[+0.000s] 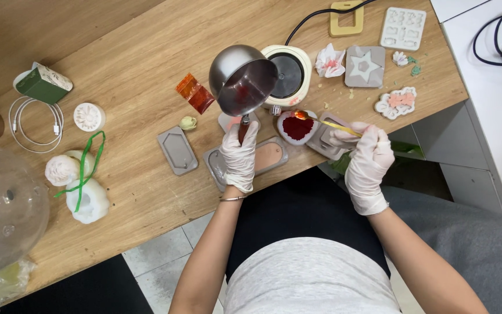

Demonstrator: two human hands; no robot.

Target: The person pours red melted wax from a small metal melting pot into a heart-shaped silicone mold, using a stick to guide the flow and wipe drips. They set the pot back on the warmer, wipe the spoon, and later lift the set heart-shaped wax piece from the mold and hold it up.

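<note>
Steel, the small melting pot (244, 79) hangs tilted just above our gloved left hand (240, 157), whose fingers are wrapped tight round its handle. Our gloved right hand (368, 163) pinches a thin yellow stick (333, 124), its tip reaching left over the heart-shaped mould (297, 127) of red wax. Beyond the pot we note a round warmer (290, 74).

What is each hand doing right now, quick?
Left hand: closed around the handle of a small metal pot, tilted.
Right hand: closed on a thin yellow stick over the heart-shaped mould.
</note>
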